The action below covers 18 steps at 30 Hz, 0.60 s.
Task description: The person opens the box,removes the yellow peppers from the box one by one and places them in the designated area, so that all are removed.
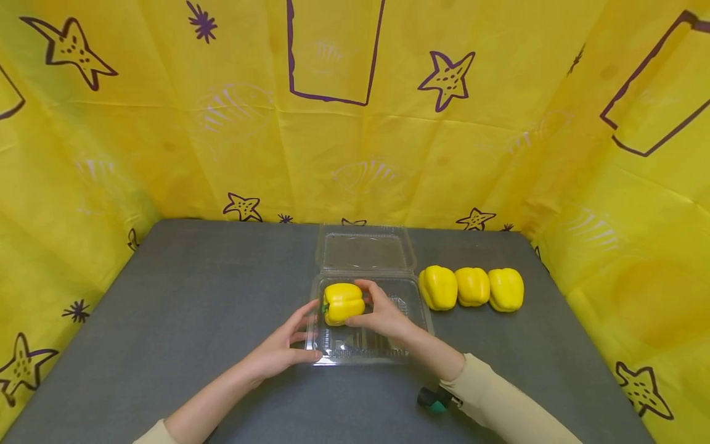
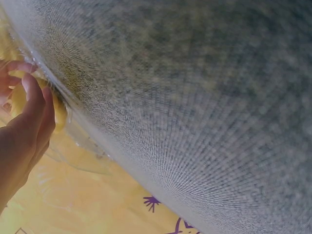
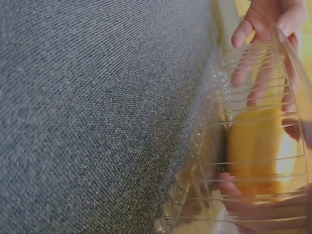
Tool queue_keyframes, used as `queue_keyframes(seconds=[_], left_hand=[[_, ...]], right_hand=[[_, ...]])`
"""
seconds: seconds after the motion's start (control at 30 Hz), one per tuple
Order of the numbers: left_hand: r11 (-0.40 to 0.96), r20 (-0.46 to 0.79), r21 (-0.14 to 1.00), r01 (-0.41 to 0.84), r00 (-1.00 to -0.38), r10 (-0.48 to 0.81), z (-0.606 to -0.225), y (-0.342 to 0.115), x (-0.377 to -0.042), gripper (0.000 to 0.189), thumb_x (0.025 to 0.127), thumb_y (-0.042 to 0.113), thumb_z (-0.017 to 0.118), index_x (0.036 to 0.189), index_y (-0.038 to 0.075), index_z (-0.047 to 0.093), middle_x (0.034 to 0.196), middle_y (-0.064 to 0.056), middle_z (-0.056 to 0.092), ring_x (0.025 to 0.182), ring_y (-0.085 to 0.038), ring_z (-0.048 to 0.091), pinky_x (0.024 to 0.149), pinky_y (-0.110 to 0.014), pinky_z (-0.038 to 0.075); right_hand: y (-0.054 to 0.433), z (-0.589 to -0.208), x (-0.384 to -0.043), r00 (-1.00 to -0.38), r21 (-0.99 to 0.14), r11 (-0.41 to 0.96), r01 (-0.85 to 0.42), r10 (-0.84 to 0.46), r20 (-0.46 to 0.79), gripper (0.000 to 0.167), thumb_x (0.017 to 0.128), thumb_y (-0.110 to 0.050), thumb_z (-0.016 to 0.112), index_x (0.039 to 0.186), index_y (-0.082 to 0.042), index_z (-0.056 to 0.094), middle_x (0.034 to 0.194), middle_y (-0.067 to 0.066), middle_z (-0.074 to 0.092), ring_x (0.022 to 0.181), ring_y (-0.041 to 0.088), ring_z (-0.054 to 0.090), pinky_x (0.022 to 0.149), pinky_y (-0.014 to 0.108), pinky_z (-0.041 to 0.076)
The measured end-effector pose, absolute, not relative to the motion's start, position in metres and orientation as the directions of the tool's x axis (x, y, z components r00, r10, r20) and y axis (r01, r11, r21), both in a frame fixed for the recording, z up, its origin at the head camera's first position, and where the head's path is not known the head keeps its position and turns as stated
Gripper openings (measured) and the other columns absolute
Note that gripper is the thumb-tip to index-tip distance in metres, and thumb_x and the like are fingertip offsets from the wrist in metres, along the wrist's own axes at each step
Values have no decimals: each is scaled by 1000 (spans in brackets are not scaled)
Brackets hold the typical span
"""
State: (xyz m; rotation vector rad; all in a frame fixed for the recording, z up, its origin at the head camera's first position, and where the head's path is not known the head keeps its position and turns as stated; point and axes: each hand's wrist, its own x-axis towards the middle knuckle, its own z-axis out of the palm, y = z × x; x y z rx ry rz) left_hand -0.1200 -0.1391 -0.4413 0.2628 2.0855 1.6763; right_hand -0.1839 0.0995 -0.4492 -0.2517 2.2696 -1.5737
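Observation:
A clear plastic clamshell container [image 1: 383, 353] lies on the dark table with its lid [image 1: 366, 251] folded back toward the wall. Inside its left half is a yellow bell pepper [image 1: 344, 299], green stem facing left. My right hand [image 1: 385, 316] pinches this pepper from the right, thumb at the front and fingers behind. Along the container's left side, my left hand [image 1: 277, 350] has its fingers extended, with the thumb by the front left corner. Through the ribbed clear wall, the right wrist view shows the pepper [image 3: 253, 148]. The left wrist view catches the left hand [image 2: 29, 119] beside the pepper.
Just right of the container, three more yellow bell peppers stand in a row: a near one [image 1: 438, 288], a middle one [image 1: 473, 287] and a far one [image 1: 506, 290]. Yellow printed cloth [image 1: 344, 142] hangs behind the grey table [image 1: 222, 290] and along both sides.

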Motion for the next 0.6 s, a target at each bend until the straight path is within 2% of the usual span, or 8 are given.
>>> queue_keyframes(seconds=[0.33,0.6], left_hand=[[247,-232,959,-138,-882,409,-442,-138,-121,92,83,11,75,156,20,19,151,-25,30,128,-44,43,94,-59,44],[246,-237,959,-144,-882,407,-442,-138,-121,91,84,10,75,156,20,19,151,-25,30,128,-44,43,95,-58,44]], right_hand=[[94,-452,-184,-924,-921,389,3,-351,-151,84,73,-8,82,144,-10,37,139,14,43,115,33,43,92,51,39],[93,-455,-185,-927,-920,391,3,-343,-149,83,72,-5,82,142,-11,38,135,14,44,109,31,45,87,46,40]])
